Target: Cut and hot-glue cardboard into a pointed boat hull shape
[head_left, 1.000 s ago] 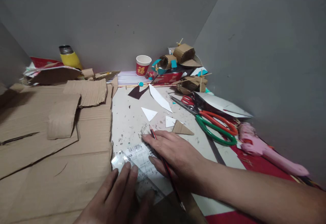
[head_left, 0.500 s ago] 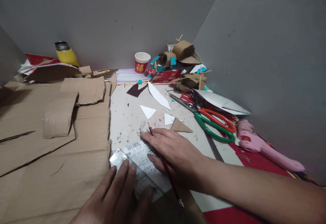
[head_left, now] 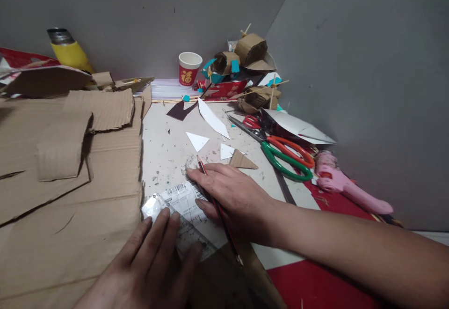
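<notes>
My left hand (head_left: pixel 150 253) lies with its fingers stretched out on a shiny ruler (head_left: pixel 153 202), pressing it down. Beneath the ruler is a piece of cardboard with a white printed label (head_left: pixel 182 201), its near part in shadow. In my right hand (head_left: pixel 231 199) a dark red-and-black pencil (head_left: pixel 220 213) rests between thumb and fingers, tip pointing away and eraser end toward me. The right fingers rest by the label's far edge. Beyond them lie a brown cardboard triangle (head_left: pixel 242 160) and a white paper triangle (head_left: pixel 197 141).
Large cardboard sheets (head_left: pixel 105 234) cover the left side. To the right are green-and-orange-handled scissors (head_left: pixel 286 159) and a pink glue gun (head_left: pixel 345 185). A paper cup (head_left: pixel 189 70), a yellow bottle (head_left: pixel 72 54) and cardboard models (head_left: pixel 250 51) stand along the grey wall (head_left: pixel 115 9).
The whole scene has shifted up and left in view as the camera turned. Both hands keep nearly the same pose on the ruler and pencil.
</notes>
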`<state>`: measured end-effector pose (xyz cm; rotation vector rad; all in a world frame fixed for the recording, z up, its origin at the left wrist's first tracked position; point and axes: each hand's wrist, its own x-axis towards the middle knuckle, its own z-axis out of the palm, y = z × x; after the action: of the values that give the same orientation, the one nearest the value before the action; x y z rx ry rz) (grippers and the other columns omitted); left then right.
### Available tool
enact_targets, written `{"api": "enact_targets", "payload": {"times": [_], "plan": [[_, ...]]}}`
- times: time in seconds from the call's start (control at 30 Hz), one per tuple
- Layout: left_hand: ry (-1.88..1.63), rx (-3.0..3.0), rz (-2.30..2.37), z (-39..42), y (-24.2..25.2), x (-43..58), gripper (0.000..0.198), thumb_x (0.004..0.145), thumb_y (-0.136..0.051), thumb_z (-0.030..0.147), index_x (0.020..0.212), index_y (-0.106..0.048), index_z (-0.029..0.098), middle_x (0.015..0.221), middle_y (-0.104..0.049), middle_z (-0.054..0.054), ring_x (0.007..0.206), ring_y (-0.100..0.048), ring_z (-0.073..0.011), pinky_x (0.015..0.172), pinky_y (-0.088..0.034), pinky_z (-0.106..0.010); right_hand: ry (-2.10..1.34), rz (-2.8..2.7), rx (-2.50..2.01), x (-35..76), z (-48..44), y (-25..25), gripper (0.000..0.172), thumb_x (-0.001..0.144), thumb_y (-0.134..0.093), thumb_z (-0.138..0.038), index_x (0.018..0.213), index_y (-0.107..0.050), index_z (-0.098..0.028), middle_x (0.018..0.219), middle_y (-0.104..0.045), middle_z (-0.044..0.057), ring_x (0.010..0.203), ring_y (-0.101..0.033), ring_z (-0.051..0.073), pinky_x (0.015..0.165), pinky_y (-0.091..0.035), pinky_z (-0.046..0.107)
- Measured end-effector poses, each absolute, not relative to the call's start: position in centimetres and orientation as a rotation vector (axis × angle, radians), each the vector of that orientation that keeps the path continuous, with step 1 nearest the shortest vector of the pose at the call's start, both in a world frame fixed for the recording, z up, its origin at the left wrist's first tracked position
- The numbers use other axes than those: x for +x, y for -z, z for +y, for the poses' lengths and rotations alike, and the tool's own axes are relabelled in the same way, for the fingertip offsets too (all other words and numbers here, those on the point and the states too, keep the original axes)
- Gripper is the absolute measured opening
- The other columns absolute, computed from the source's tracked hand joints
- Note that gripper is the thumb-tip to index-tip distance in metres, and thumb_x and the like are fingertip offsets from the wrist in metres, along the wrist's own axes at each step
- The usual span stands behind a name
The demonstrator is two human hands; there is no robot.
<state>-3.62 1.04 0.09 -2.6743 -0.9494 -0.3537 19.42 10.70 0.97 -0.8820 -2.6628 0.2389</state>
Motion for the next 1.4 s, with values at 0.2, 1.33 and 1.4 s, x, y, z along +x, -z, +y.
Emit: {"api": "enact_targets", "payload": {"times": [0.2, 1.33, 1.4], "plan": [[0.356, -2.692, -0.975, 0.8, -0.3, -3.7, 0.033, 0.098, -0.038, 0.035, 0.127, -0.052, 0.029, 0.121, -0.066, -0.008, 0.12, -0.055, -0.0243, 0.105, -0.035, -0.038, -0.226, -2.58, -0.827, 19.8, 11.0, -0.8, 0.042, 0.093, -0.049, -0.021, 0.13, -0.049, 0.0, 0.104, -0.066, 0.02, 0.099, -0.057, 0.03, 0.085, -0.051, 0.046], [0.381, -2.719, -0.979, 1.1, -0.4, -4.0, 0.032, 0.095, -0.042, 0.034, 0.125, -0.055, 0.029, 0.12, -0.066, -0.007, 0.124, -0.051, -0.0239, 0.106, -0.033, -0.035, -1.866, -1.322, -0.859, 19.4, 9.8, -1.1, 0.041, 0.095, -0.052, -0.046, 0.113, -0.067, -0.012, 0.087, -0.067, 0.009, 0.082, -0.065, 0.015, 0.073, -0.058, 0.029], [0.382, -2.708, -0.975, 1.0, -0.3, -4.1, 0.032, 0.095, -0.044, 0.033, 0.124, -0.056, 0.03, 0.12, -0.067, -0.007, 0.123, -0.052, -0.0235, 0.106, -0.035, -0.035, -1.86, -1.342, -0.851, 19.3, 9.8, -1.0, 0.039, 0.096, -0.051, -0.045, 0.114, -0.067, -0.014, 0.09, -0.067, 0.009, 0.081, -0.065, 0.015, 0.073, -0.057, 0.029]]}}
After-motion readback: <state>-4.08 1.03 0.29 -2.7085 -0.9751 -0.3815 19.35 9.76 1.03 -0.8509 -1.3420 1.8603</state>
